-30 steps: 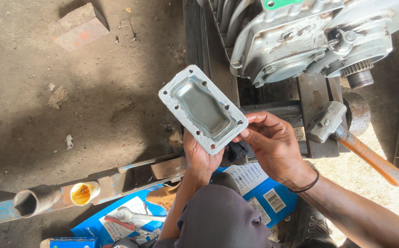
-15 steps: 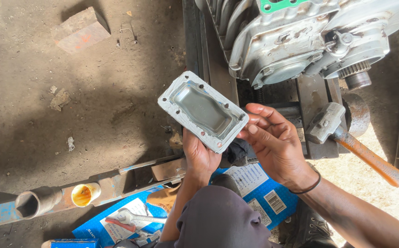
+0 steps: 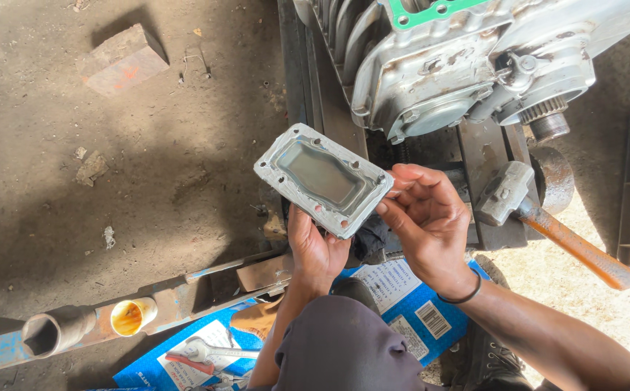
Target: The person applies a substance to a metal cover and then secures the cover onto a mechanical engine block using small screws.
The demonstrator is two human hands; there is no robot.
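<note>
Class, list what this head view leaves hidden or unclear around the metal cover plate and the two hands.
- Underside of the metal cover plate: faces away from the camera.
- Left hand: fingers hidden behind the plate.
- Dark rag: mostly covered by plate and right hand.
- Engine casing: cut off by the top edge.
- Blue packet: partly hidden by the person's knee.
</note>
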